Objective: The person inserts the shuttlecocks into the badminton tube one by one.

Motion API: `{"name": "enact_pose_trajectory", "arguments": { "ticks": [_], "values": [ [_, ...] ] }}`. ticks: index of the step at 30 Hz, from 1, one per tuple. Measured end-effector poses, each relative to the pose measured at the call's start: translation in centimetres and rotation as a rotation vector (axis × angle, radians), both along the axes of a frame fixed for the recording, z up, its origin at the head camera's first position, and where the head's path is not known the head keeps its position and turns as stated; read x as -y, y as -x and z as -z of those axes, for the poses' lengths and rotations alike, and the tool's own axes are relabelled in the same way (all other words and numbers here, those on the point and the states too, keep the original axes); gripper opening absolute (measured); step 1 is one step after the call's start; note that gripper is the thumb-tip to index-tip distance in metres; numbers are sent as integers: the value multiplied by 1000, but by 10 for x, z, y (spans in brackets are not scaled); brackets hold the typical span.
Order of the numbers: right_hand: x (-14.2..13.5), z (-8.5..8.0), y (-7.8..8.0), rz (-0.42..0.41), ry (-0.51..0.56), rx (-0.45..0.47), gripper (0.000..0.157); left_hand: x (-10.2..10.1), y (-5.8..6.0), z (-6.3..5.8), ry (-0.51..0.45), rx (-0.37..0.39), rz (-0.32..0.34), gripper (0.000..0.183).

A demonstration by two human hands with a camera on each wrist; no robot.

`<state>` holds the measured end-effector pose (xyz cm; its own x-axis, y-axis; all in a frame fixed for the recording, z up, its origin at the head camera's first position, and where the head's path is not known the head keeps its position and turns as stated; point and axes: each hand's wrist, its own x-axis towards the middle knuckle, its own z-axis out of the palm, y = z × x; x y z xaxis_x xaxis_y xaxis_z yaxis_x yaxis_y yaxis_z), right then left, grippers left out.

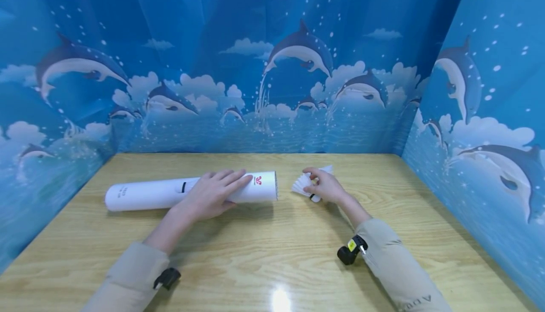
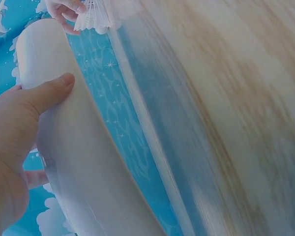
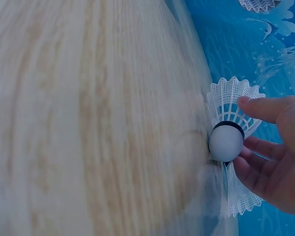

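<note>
A long white shuttlecock tube (image 1: 149, 195) lies sideways on the table. My left hand (image 1: 216, 193) grips it from above near its right end, and in the left wrist view the thumb (image 2: 56, 93) lies along the tube wall (image 2: 83, 147). To the right of that end, my right hand (image 1: 325, 186) holds a white shuttlecock (image 1: 301, 184), skirt toward the tube. The right wrist view shows its round tip (image 3: 226, 142) with a black band, and the thumb against the skirt. Partly hidden behind the right hand is a second shuttlecock (image 3: 245, 199).
The wood-grain table (image 1: 272, 255) meets a blue dolphin-print curtain (image 1: 204, 66) at the back and another printed panel (image 1: 489, 113) on the right. In the right wrist view, the tube's end (image 3: 258, 4) shows a white netted skirt inside.
</note>
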<state>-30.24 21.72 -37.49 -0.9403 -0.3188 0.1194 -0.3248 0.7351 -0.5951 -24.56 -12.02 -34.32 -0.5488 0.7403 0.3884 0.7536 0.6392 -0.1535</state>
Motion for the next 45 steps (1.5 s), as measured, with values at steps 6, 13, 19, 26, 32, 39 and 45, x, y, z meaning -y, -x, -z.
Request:
{"name": "enact_pose_trajectory", "arguments": {
  "ticks": [6,13,19,26,32,39,45],
  "values": [
    [-2,-3,-1,33,-2,-20,34,-1,-1,-2,-3,1,-2,83],
    [-6,-4,-6,39,25,-69,21,-1,-1,-1,-1,6,-6,83],
    [-9,-6,-11,61,127,-30,21,-1,-1,-1,0,4,-10,83],
    [-14,-8,-19,93,189,-63,13,-1,-1,-2,17,-4,-16,84],
    [-15,-13,-28,85,377,16,15,-2,0,-2,8,-4,-13,84],
    [-10,-20,-41,61,479,62,17,-3,0,-2,14,1,-14,84],
    [2,-29,-49,58,599,55,20,-6,0,-3,19,7,-25,84]
  ]
}}
